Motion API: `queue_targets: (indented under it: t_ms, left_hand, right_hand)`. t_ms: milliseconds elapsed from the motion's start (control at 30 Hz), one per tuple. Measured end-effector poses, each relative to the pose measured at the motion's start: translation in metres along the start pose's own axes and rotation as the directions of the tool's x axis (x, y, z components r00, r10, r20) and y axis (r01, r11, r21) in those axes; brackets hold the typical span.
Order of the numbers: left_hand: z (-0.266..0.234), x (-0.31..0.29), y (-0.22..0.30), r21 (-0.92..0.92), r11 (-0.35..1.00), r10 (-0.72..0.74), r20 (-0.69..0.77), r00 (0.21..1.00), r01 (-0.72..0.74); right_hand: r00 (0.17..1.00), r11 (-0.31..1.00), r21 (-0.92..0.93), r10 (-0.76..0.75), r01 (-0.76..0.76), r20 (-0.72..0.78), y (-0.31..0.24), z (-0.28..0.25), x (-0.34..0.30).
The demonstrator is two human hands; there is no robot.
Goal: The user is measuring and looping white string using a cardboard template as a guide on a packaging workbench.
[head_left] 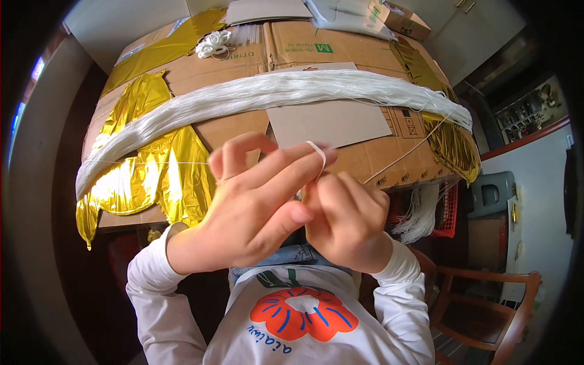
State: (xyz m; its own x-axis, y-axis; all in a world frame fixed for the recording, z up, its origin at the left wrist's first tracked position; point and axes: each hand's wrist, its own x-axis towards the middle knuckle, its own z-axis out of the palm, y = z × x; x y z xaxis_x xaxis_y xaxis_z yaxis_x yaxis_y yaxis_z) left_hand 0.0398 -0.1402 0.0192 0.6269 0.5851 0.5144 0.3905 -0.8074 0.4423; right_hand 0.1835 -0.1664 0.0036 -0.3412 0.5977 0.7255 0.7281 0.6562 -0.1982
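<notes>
Thin white string [321, 159] is looped around the outstretched index and middle fingers of my left hand [255, 204]. Its other fingers are curled, somewhat blurred, and a strand from the left runs to them. Close beside those fingertips, my right hand [348, 216] is closed in a fist on the string; its fingertips are hidden. From there a strand [401, 157] slants up to the far right. Beyond both hands, a long thick bundle of white strings [261, 91] curves across the cardboard boxes [237, 129].
Shiny gold foil pieces [182, 176] hang over the left front edge, with more foil [453, 149] at right. A grey card [328, 125] lies under the bundle. Farther back is a coil of white cord [213, 44]. A wooden chair [486, 304] stands right, near a red basket [449, 210].
</notes>
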Motion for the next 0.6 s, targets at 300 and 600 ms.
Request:
queue_targets:
  t_ms: [300,600]
  left_hand:
    - [-0.007,-0.012,-0.012,-0.416,0.909,0.092,0.116,0.989,-0.036]
    - [0.005,-0.023,-0.001,-0.985,0.153,-0.021,0.075,0.997,0.078]
  right_hand:
    - [0.879,0.883,0.468,-0.241,0.023,0.411,0.009,-0.024,0.012]
    - [0.955,0.720,0.689,-0.257,0.088,0.147,0.014,0.010,-0.006]
